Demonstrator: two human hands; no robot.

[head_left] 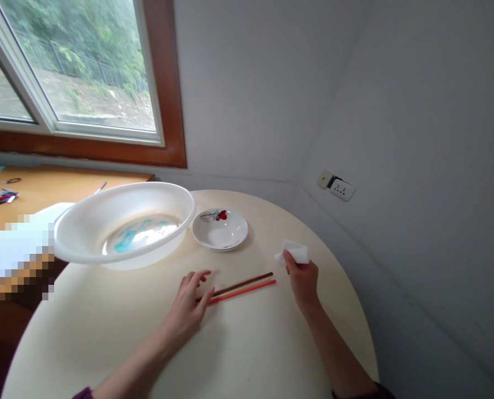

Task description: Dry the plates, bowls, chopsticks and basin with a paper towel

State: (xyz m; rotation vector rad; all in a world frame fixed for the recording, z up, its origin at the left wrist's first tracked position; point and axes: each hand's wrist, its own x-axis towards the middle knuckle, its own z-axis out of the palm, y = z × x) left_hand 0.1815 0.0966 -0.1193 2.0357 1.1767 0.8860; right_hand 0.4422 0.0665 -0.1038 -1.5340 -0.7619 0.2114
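Observation:
Two chopsticks, a dark brown one (pixel 247 282) and an orange-red one (pixel 247 290), lie side by side at a slant on the table. Over their left ends is my left hand (pixel 191 302), thumb and fingers apart; whether it touches them I cannot tell, as it hides those ends. My right hand (pixel 304 281) is closed on a folded white tissue (pixel 295 252), a little right of the chopsticks' other ends. Beyond the chopsticks sits a white plate (pixel 213 235) with a red flower print, apparently stacked on another.
A large translucent white basin (pixel 76 238) stands at the left of the round cream table (pixel 267 343). Behind it, a wooden desk (pixel 59 180) holds pens and other small items under the window. Walls border the table behind and at right, with a socket (pixel 342 189) on one.

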